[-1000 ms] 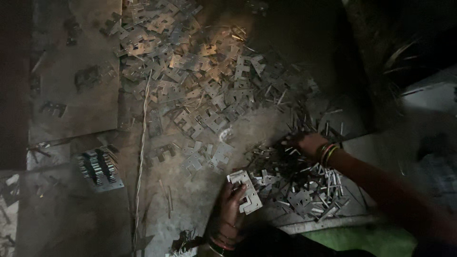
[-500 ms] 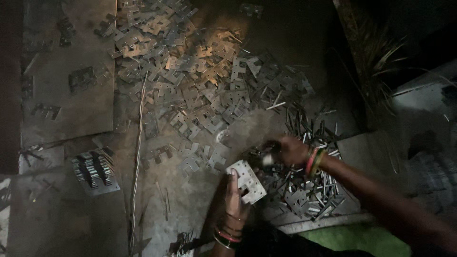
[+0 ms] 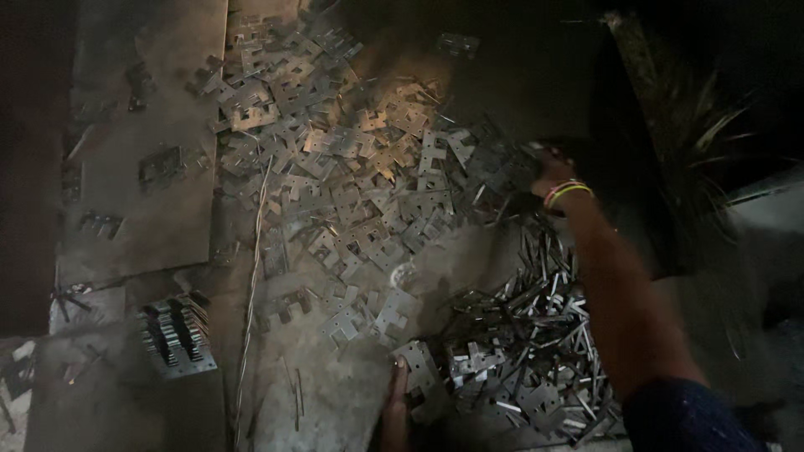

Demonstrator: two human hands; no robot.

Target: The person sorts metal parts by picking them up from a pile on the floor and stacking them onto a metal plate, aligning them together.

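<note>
Plates [image 3: 352,167] are lying heaped; beside them the right hand [image 3: 548,172] is reaching, grip unclear, while the left hand [image 3: 398,393] is clamping one plate [image 3: 419,368].

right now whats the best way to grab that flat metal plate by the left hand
Pinch the flat metal plate at its lower left edge, coming from below where the left hand already touches it. It lies flat, and that edge is free; its right side runs into the pile of metal strips.

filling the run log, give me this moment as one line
left hand: holds flat metal plate | right hand: reaching into scattered plate pile | strip pile between
</note>
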